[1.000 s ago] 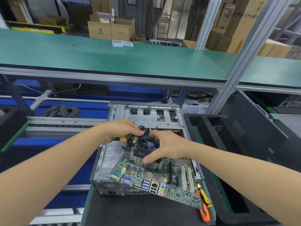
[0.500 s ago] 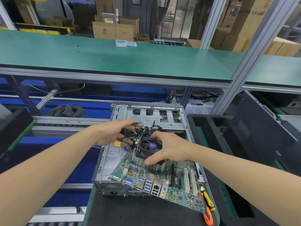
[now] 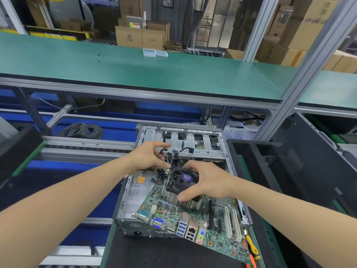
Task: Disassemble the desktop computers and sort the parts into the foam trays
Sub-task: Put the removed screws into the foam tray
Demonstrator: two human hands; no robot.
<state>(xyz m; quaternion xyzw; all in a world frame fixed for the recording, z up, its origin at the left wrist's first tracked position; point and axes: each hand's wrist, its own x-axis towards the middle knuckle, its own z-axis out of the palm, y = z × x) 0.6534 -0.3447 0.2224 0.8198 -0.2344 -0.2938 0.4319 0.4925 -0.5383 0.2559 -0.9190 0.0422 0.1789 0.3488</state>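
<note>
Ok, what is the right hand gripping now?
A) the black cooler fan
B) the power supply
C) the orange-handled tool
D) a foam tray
A: the right hand wraps round the black cooler fan above the motherboard, while the left hand holds cables.

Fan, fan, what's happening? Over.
Right hand grips fan. Left hand in the wires. Board tilted, half out of case. Wires tangled by fan.
</note>
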